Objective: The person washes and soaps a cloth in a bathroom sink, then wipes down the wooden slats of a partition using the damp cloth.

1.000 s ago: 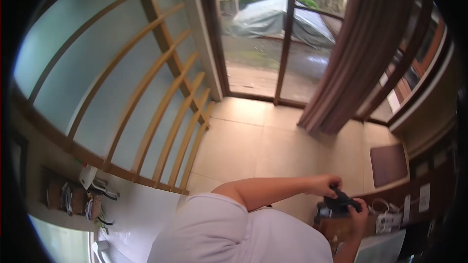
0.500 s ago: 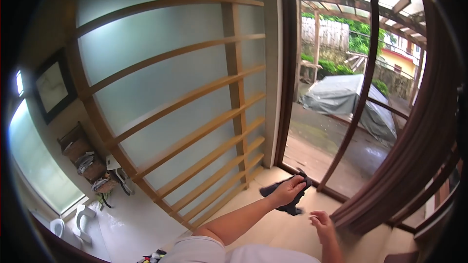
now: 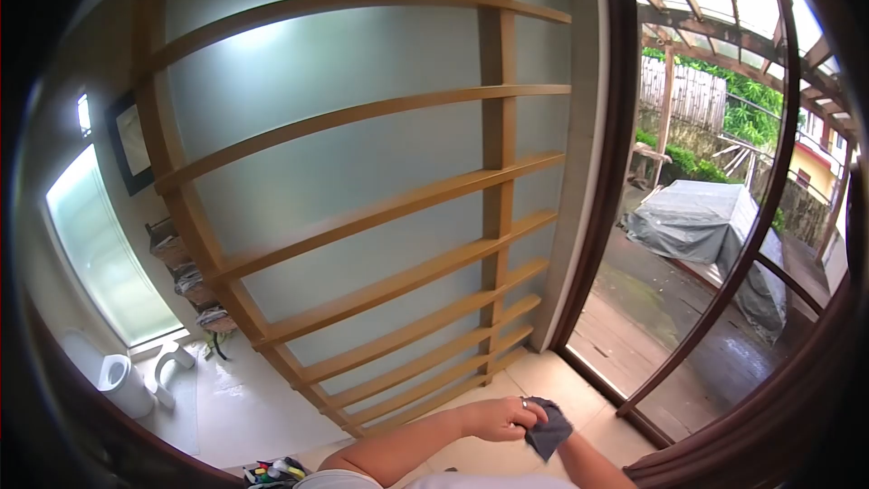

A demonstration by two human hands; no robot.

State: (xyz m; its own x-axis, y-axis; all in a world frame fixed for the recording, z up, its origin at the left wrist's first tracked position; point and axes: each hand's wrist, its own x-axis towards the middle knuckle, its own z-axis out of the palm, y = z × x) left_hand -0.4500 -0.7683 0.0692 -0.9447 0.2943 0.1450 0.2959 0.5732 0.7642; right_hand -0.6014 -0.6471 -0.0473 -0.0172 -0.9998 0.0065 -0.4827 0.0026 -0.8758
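In the lower middle of the head view my left hand (image 3: 501,418), with a ring on one finger, has its fingers closed on a dark grey cloth (image 3: 549,435). The cloth is bunched and hangs down from the fingertips. Coming up from the lower right, my right forearm (image 3: 593,466) meets the cloth from the other side. My right hand is hidden behind the cloth, so its fingers do not show.
A wooden slatted shelf frame (image 3: 389,249) with frosted panels stands ahead. On the right is a glass door (image 3: 688,308), with a dark curtain (image 3: 697,466) beside it. A holder of colourful items (image 3: 276,471) is at lower left, and a toilet (image 3: 122,385) lies beyond the frame.
The scene has shifted right as my view turned left. My hands were apart; now they meet at the cloth, lower in view. My left hand has kept hold of the cloth.
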